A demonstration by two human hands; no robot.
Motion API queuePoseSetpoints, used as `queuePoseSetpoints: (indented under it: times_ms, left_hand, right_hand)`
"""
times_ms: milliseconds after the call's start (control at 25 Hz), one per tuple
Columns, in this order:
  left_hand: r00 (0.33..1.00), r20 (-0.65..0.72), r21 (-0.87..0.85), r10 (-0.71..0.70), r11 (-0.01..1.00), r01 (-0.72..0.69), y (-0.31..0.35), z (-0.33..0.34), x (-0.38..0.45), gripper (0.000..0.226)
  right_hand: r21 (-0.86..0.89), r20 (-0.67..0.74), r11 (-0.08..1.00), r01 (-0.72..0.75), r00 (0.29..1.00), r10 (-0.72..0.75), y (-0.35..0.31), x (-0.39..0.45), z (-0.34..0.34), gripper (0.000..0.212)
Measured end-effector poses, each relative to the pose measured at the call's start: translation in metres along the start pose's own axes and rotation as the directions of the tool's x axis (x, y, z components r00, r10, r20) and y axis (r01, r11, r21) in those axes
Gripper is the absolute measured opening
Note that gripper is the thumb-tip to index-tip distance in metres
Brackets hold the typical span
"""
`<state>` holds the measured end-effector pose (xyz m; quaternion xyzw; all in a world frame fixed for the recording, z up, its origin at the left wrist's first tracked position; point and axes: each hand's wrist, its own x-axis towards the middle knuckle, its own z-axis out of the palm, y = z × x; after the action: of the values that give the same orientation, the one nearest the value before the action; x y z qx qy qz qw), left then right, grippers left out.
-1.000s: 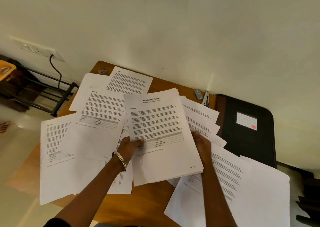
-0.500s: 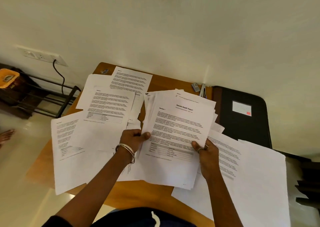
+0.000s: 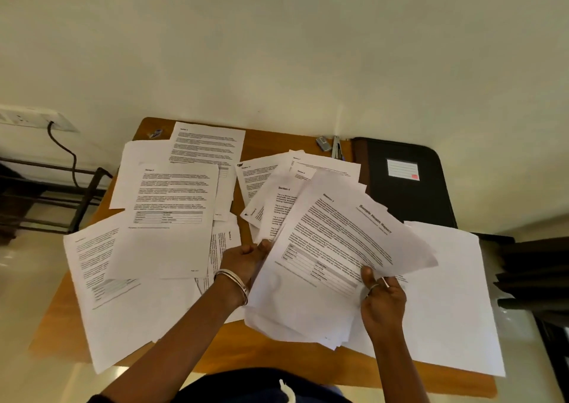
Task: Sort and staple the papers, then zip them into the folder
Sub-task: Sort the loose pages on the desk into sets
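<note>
Gripping the gathered stack of papers (image 3: 332,248) from both sides, I had the left hand (image 3: 244,262) curled round its near-left edge and the right hand (image 3: 381,301) pinching the lower right edge, thumb on top of the printed face. The stack hung tilted above the wooden table (image 3: 268,147), its sheets fanned and uneven, the top page headed as a health report.

More loose sheets (image 3: 172,205) lay spread over the left half of the table, overlapping one another, and a large blank sheet (image 3: 455,295) lay under my right wrist. Against the wall sat the stapler (image 3: 337,150), just beside a small metal object (image 3: 323,143) that I could not identify. The black zip folder (image 3: 406,184) lay closed at the far right corner, partly covered by the stack's raised edge.

I judged the paper light and limp: the far corner of the top sheet already curled and sagged where nothing supported it. Sheets that thin slide on each other easily, so a loose pinch would let the fan spread further. Holding both short edges firmly and tapping the bottom edge on the table seemed the sensible way to square them. For stapling, I reckoned a top corner was the place to clamp. Creasing was the chief risk.
</note>
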<state>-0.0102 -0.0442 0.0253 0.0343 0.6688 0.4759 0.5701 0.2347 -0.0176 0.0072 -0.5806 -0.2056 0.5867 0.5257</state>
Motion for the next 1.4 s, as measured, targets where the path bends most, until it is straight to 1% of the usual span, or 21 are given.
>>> queuePoseSetpoints:
  times_ms: [80,280,440,520,600,680,720,760,840,920,960,1000,1040,1080,1120,1160,1200,1240,1280,1360,1400]
  left_hand:
    - [1.0,0.022,0.019,0.001,1.0,-0.001,-0.001,0.002,0.002,0.023]
    - [0.995,0.098,0.081,-0.014,0.997,0.006,-0.007,0.015,0.0,0.025]
    - [0.992,0.128,0.135,0.01,0.99,-0.027,-0.012,0.035,-0.005,0.023]
    - [0.991,0.133,0.163,0.024,0.986,-0.045,-0.019,0.049,-0.009,0.021]
    - [0.984,0.165,0.208,0.069,0.973,-0.103,-0.026,0.066,-0.016,0.018]
    - [0.963,0.256,0.305,0.085,0.938,-0.164,-0.03,0.086,-0.021,0.012]
    - [0.943,0.319,0.353,0.098,0.911,-0.214,-0.034,0.096,-0.022,0.022]
    - [0.922,0.37,0.398,0.114,0.877,-0.268,-0.037,0.102,-0.022,0.042]
    - [0.906,0.397,0.474,0.146,0.813,-0.338,-0.044,0.113,-0.022,0.072]
    - [0.912,0.361,0.519,0.193,0.771,-0.369,-0.054,0.122,-0.021,0.066]
    - [0.93,0.296,0.536,0.219,0.767,-0.351,-0.058,0.125,-0.021,0.058]
    - [0.95,0.199,0.549,0.239,0.776,-0.311,-0.061,0.126,-0.022,0.052]
    - [0.964,0.086,0.549,0.25,0.796,-0.255,-0.065,0.123,-0.022,0.05]
    - [0.967,0.002,0.527,0.255,0.821,-0.218,-0.069,0.117,-0.021,0.05]
    - [0.965,-0.057,0.502,0.256,0.843,-0.194,-0.073,0.111,-0.02,0.05]
    - [0.961,-0.092,0.487,0.26,0.854,-0.184,-0.076,0.105,-0.021,0.049]
    - [0.958,-0.117,0.478,0.262,0.86,-0.178,-0.078,0.103,-0.021,0.048]
    - [0.953,-0.139,0.461,0.271,0.869,-0.18,-0.081,0.101,-0.02,0.047]
    - [0.947,-0.168,0.44,0.274,0.88,-0.177,-0.082,0.101,-0.02,0.047]
    - [0.935,-0.204,0.427,0.29,0.886,-0.182,-0.081,0.104,-0.02,0.046]
    - [0.931,-0.206,0.427,0.3,0.884,-0.191,-0.081,0.107,-0.019,0.045]
  right_hand:
    - [0.019,-0.015,1.0,-0.006,1.0,0.007,0.001,-0.005,-0.005,0.03]
    - [0.01,-0.055,1.0,-0.016,0.998,0.016,0.002,-0.015,-0.026,0.055]
    - [0.032,-0.083,0.996,-0.078,0.993,0.081,-0.001,-0.01,-0.049,0.038]
    - [-0.007,-0.082,0.995,-0.095,0.992,0.095,-0.008,0.001,-0.062,0.028]
    - [-0.115,-0.057,0.991,-0.065,0.997,0.059,-0.017,0.011,-0.075,0.017]
    - [-0.263,-0.02,0.964,-0.03,0.999,0.025,-0.022,0.022,-0.086,0.015]
    - [-0.322,0.002,0.947,-0.013,1.0,0.014,-0.023,0.029,-0.093,0.016]
    - [-0.359,0.024,0.933,0.003,1.0,0.006,-0.022,0.033,-0.096,0.019]
    - [-0.433,0.059,0.901,0.031,0.998,-0.006,-0.027,0.043,-0.1,0.027]
    - [-0.459,0.122,0.888,0.025,0.992,0.035,-0.04,0.056,-0.109,0.04]
    - [-0.47,0.146,0.881,0.041,0.989,0.032,-0.051,0.066,-0.118,0.045]
    - [-0.526,0.096,0.847,0.079,0.995,-0.033,-0.061,0.077,-0.128,0.048]
    - [-0.647,-0.011,0.756,0.095,0.991,-0.133,-0.07,0.091,-0.14,0.049]
    - [-0.773,-0.125,0.633,0.05,0.965,-0.229,-0.076,0.107,-0.156,0.053]
    - [-0.863,-0.224,0.501,-0.066,0.939,-0.262,-0.081,0.121,-0.172,0.061]
    - [-0.888,-0.304,0.419,-0.19,0.926,-0.222,-0.083,0.133,-0.186,0.071]
    - [-0.879,-0.344,0.393,-0.268,0.929,-0.135,-0.085,0.142,-0.199,0.077]
    - [-0.862,-0.338,0.418,-0.287,0.94,-0.05,-0.085,0.149,-0.208,0.075]
    - [-0.851,-0.308,0.453,-0.267,0.951,-0.018,-0.088,0.152,-0.214,0.065]
    - [-0.847,-0.266,0.498,-0.186,0.96,-0.093,-0.099,0.156,-0.216,0.045]
    - [-0.855,-0.263,0.495,-0.154,0.952,-0.157,-0.107,0.157,-0.213,0.04]
